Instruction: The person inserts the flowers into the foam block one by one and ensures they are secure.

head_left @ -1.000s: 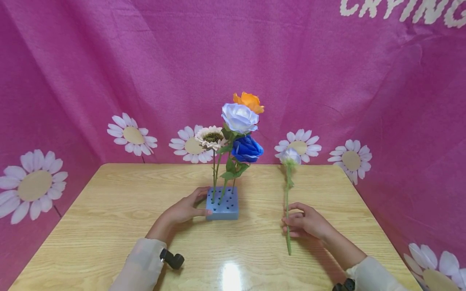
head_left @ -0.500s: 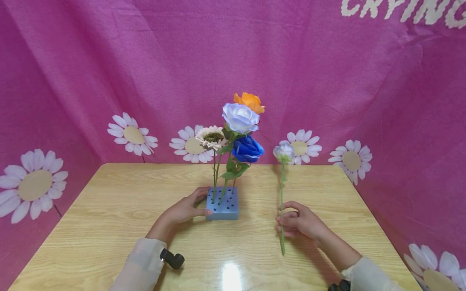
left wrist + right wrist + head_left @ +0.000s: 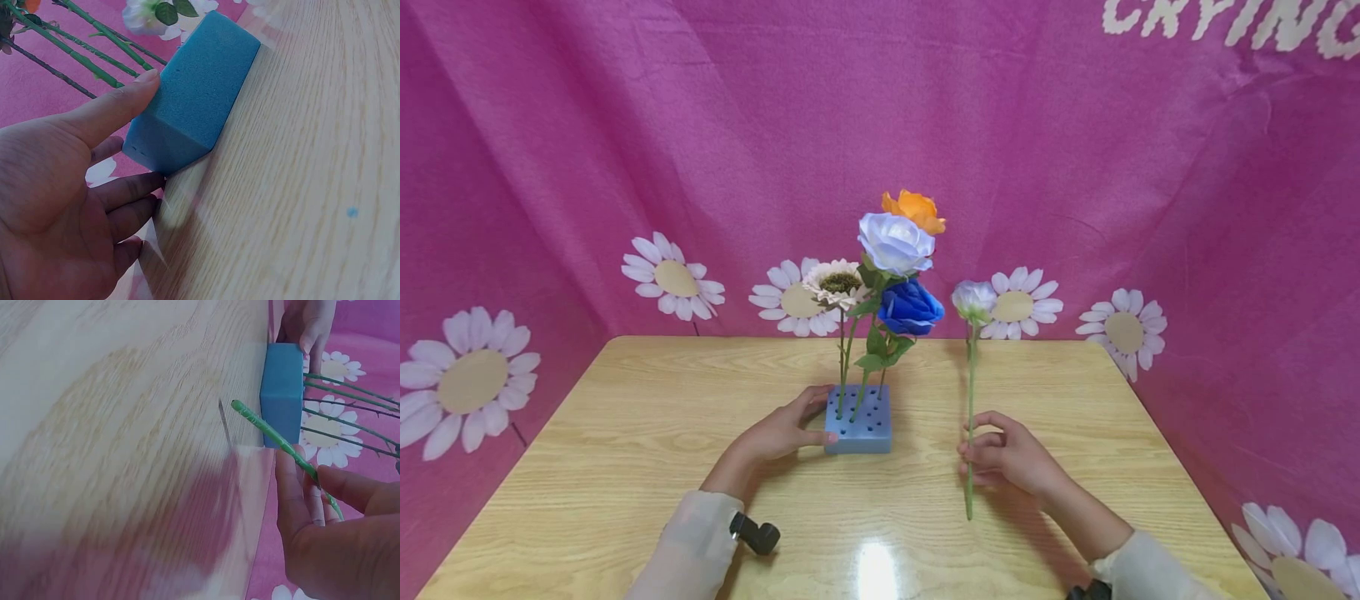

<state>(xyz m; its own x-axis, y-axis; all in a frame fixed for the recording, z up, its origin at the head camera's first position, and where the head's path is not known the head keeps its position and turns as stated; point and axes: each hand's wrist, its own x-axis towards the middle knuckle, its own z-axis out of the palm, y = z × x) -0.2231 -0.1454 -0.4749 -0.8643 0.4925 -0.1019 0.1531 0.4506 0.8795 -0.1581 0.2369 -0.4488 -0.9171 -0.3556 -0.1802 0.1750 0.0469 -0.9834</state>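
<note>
A blue foam block [image 3: 859, 446] with holes in its top stands on the table. My left hand [image 3: 786, 429] holds it at its left side, the thumb [image 3: 134, 97] on its near edge and the other fingers around the far side. Out of the block rise a pale lavender rose [image 3: 895, 242], a blue rose [image 3: 912, 307], an orange flower [image 3: 916, 210] and a cream daisy-like flower [image 3: 835, 285]. To the right, my right hand [image 3: 1011, 454] pinches the green stem [image 3: 265, 428] of a white-lavender flower [image 3: 974, 300], held upright with its bloom at the top.
The wooden table [image 3: 647, 400] reaches back to a magenta cloth [image 3: 775, 125] printed with daisies, which also hangs at both sides. A black wrist camera [image 3: 756, 535] sits on the left sleeve.
My right hand has moved left with the white-lavender flower, closer to the block, and the bloom stands slightly higher. My left hand and the block have stayed in place.
</note>
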